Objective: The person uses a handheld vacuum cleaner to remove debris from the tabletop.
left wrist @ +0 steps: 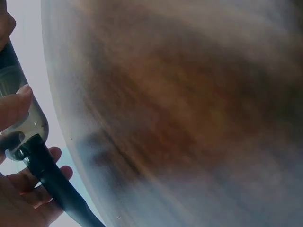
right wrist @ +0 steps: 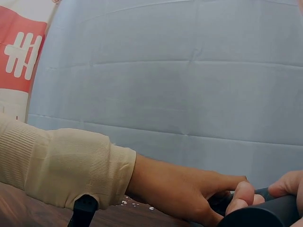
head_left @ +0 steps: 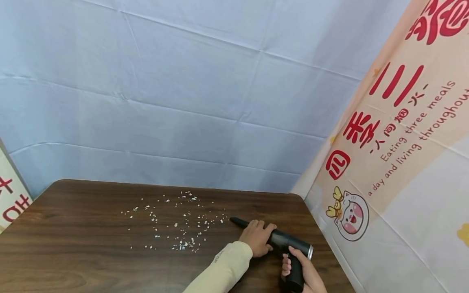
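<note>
A black handheld vacuum cleaner [head_left: 280, 239] is held over the right side of the brown table, its narrow nozzle [head_left: 239, 221] pointing left. Small white paper-like scraps [head_left: 187, 244] lie scattered on the wood, the closest just off the nozzle tip. The left hand [head_left: 257, 238] grips the front of the vacuum from above, near where the nozzle joins. In the left wrist view, its fingers and thumb lie around the see-through dust cup [left wrist: 35, 120] and nozzle. The right hand [head_left: 305, 268] wraps round the handle, thumb up near the body.
The wooden table [head_left: 66, 240] has its far edge close to a pale blue cloth backdrop [head_left: 165, 101]. A printed cloth [head_left: 414, 171] with red lettering hangs along the right side. Another lettered panel [head_left: 9, 195] stands at the left edge.
</note>
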{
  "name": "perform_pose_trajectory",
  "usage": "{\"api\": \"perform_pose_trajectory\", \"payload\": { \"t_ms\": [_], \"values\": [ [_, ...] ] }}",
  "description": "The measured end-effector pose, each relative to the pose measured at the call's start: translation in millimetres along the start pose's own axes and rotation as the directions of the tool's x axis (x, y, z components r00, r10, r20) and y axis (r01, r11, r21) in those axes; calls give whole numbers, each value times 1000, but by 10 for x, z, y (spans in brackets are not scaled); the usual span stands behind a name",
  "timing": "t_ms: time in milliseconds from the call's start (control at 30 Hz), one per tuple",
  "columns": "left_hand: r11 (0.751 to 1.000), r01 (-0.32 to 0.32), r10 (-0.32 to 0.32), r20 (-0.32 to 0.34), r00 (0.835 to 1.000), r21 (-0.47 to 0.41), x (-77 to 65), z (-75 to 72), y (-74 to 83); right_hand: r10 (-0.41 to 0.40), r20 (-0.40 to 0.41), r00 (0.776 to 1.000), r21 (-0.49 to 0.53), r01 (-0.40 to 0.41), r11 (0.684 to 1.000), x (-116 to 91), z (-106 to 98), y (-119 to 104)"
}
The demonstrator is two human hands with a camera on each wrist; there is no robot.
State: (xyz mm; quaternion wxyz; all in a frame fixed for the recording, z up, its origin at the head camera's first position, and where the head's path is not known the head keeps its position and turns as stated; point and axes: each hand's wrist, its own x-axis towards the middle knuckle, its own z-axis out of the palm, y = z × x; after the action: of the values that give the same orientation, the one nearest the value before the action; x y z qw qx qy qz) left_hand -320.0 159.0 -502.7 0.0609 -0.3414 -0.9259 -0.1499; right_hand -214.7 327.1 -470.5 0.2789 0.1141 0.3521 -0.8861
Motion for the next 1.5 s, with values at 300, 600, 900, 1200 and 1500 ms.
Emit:
{"api": "perform_pose_trajectory", "payload": {
  "t_ms": [300, 600, 900, 1200, 1500],
  "values": [
    [1000, 12, -12, -8, 1000, -1, -35, -39, -38, 1, -49, 999, 19, 0, 1000, 38, 51, -6],
    [999, 44, -43, -21, 999, 12, -62, -61, -69, 0, -105, 994, 29, 3, 1000, 83, 111, 3],
    [998, 59, -59, -1, 998, 5, -85, -117, -102, -32, -169, 985, 8, 34, 999, 121, 163, 27],
    [998, 60, -61, -19, 998, -30, -67, -75, -201, -67, -190, 979, 7, 70, 998, 196, 238, 69],
    [997, 56, -57, -18, 998, -58, -41, -79, -321, -123, -208, 970, 25, 131, 991, 302, 361, 162]
  ]
}}
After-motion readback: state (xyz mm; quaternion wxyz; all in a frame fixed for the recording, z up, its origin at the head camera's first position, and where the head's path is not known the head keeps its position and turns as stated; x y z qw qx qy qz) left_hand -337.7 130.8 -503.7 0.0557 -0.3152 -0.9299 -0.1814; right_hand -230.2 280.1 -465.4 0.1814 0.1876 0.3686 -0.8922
